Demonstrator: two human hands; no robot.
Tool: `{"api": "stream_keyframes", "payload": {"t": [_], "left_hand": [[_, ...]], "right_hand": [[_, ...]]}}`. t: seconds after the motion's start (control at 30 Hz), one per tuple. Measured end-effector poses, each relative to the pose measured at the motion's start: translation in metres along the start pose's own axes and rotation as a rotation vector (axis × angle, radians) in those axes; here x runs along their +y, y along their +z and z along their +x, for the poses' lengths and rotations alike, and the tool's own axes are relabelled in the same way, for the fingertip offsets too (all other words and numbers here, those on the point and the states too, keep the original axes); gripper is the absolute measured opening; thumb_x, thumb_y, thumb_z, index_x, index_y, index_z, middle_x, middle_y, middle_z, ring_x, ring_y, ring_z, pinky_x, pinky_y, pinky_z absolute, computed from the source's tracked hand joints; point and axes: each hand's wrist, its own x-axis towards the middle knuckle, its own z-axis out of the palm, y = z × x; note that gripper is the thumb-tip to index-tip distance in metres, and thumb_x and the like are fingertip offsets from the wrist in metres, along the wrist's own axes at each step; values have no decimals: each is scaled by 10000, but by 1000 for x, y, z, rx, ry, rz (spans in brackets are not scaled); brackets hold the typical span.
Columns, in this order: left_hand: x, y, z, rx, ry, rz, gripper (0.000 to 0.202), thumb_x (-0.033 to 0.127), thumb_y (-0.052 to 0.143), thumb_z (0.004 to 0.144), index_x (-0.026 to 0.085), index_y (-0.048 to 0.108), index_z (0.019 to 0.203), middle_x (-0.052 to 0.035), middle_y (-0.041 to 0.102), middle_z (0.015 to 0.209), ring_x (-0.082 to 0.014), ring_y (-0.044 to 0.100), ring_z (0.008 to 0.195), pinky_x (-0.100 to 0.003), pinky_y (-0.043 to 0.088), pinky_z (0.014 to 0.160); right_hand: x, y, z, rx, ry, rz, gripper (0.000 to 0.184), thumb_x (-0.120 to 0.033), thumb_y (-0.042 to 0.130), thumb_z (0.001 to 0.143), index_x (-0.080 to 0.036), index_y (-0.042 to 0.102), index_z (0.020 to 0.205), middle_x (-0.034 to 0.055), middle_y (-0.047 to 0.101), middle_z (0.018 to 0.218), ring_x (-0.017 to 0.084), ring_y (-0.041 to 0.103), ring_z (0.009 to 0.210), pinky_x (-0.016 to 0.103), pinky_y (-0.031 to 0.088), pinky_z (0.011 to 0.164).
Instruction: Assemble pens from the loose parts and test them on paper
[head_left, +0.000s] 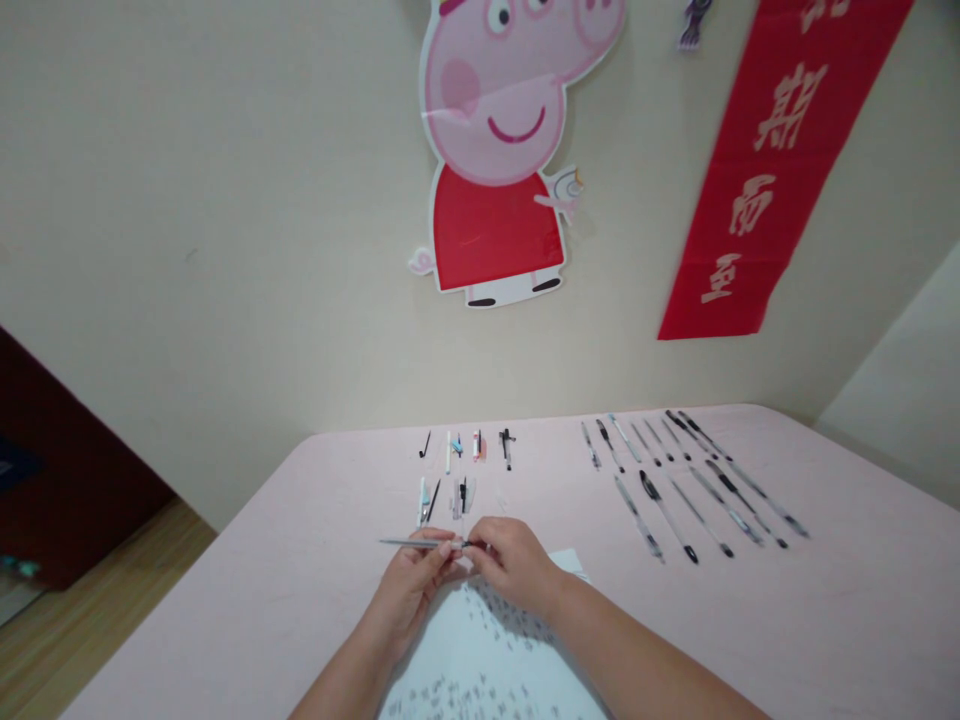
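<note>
A slim grey pen (405, 542) lies level across my two hands, its thin end pointing left. My left hand (418, 572) is closed round its middle, thumb on the near side. With its fingertips pinched together, my right hand (516, 562) grips the dark right-hand end, so most of that end is hidden. Just beyond my fingers are small pen parts: a black refill (433, 500), a pale barrel piece (421, 498) and a clear and black piece (463, 495). Under my wrists lies a white sheet of paper (480, 650) with handwritten characters.
Several pens (667, 515) lie in two rows on the right of the pink tabletop (247, 600). More small pen parts (508, 448) lie in groups near the back edge. Behind the table rises a wall with a cartoon pig cutout (499, 225) and a red banner (750, 200).
</note>
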Motion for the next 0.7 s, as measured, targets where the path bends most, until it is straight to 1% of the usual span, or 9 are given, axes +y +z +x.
{"api": "stream_keyframes", "payload": {"t": [0.13, 0.23, 0.4, 0.47, 0.53, 0.6, 0.7], "left_hand": [[2, 3, -3, 3, -6, -5, 289, 238, 823, 605, 156, 642, 814, -46, 729, 802, -157, 671, 724, -273, 521, 709], [3, 3, -3, 7, -16, 4, 295, 233, 825, 601, 159, 637, 816, -45, 728, 796, -153, 668, 717, -270, 516, 707], [1, 2, -2, 10, -5, -12, 287, 217, 822, 603, 163, 636, 814, -39, 732, 776, -144, 666, 714, -249, 511, 692], [0, 1, -1, 21, 6, -13, 284, 214, 822, 602, 160, 638, 811, -39, 734, 766, -138, 664, 701, -233, 508, 670], [-1, 1, 0, 35, 13, -10, 288, 214, 823, 600, 156, 639, 813, -42, 736, 776, -133, 664, 695, -224, 508, 663], [-1, 1, 1, 41, 11, -9, 292, 223, 824, 602, 154, 638, 817, -45, 738, 792, -133, 665, 696, -231, 513, 671], [-1, 1, 1, 29, 10, -13, 295, 242, 825, 602, 154, 636, 811, -44, 736, 785, -138, 665, 692, -250, 523, 672]], "right_hand": [[1, 1, -1, -24, 3, 3, 238, -253, 463, 886, -168, 566, 689, 2, 567, 632, 121, 479, 589, 227, 323, 561], [3, 3, -1, -48, 17, -15, 319, -268, 417, 911, -166, 555, 641, -3, 547, 597, 118, 469, 567, 231, 310, 549], [4, 3, -1, -79, 99, 67, 388, -303, 354, 948, -166, 577, 661, 11, 594, 622, 119, 513, 585, 219, 352, 567], [1, 1, -1, -65, 113, 92, 347, -307, 367, 944, -170, 585, 711, 11, 607, 654, 123, 526, 610, 219, 367, 588], [-1, -1, -1, -40, 105, 93, 219, -289, 441, 904, -174, 581, 780, 5, 604, 687, 125, 521, 620, 219, 369, 593], [-3, -3, -1, -18, 88, 87, 87, -238, 503, 848, -178, 565, 834, -1, 592, 716, 123, 508, 617, 217, 365, 589], [-3, -3, -1, -9, 53, 77, 55, -187, 501, 818, -178, 551, 839, 2, 580, 729, 126, 499, 627, 222, 362, 600]]}}
